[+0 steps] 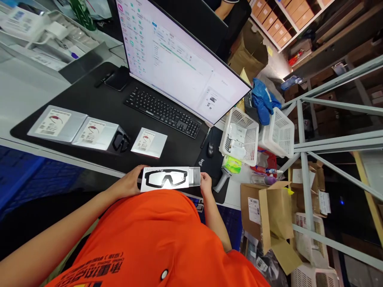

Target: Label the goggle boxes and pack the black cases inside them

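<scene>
A white box point(166, 187) with a picture of black-framed glasses lies level against my orange shirt, at the desk's front edge. My left hand point(133, 181) is closed round its left end. At the other end a greyish inner part point(194, 176) sticks out of the sleeve, and my right hand point(206, 183) grips it with bent fingers. Just beyond, a flat silver-white box point(149, 142) with a label lies on the black desk mat point(89, 91). Two similar labelled boxes, a left one point(55, 122) and a right one point(95, 133), lie side by side further left.
Behind the boxes are a keyboard point(163, 111) and a lit monitor point(185, 59). To the right are a mouse point(210, 149), a handheld scanner point(222, 179) and a white basket point(255, 135). An open cardboard box point(251, 215) stands beside the desk. Another person's arm point(224, 10) shows behind the monitor.
</scene>
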The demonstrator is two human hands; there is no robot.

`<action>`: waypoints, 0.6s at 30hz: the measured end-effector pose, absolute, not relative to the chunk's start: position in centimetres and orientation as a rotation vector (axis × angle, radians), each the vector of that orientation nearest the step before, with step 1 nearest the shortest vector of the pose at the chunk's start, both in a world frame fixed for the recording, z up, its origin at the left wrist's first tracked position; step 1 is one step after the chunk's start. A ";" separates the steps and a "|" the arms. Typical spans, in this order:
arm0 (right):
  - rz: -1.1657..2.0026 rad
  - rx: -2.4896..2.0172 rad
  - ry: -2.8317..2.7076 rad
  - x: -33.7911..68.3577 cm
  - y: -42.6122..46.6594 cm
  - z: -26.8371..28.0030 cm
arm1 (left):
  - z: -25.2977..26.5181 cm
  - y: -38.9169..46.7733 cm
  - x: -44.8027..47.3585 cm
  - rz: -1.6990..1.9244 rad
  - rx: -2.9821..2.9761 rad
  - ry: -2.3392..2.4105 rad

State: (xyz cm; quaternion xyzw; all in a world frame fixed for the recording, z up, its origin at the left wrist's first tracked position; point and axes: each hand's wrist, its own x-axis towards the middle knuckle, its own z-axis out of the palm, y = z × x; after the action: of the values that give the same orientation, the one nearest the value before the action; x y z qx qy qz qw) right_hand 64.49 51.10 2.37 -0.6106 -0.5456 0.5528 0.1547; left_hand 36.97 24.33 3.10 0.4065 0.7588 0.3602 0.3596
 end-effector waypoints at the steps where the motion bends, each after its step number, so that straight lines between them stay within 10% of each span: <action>1: 1.574 -1.760 -1.562 64.5 51.1 2.2 | 2.7 24.2 36.9 0.935 1.032 1.953; 18: 1.454 -1.871 -1.474 66.1 52.0 0.2 | -0.1 23.0 34.7 0.764 1.061 1.857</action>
State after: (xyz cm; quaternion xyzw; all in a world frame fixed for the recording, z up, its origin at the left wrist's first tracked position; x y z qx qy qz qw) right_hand 66.08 51.97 0.18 -0.6601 -0.5201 0.5131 0.1748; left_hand 34.67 22.98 -0.13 0.4236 0.7415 0.3051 0.4215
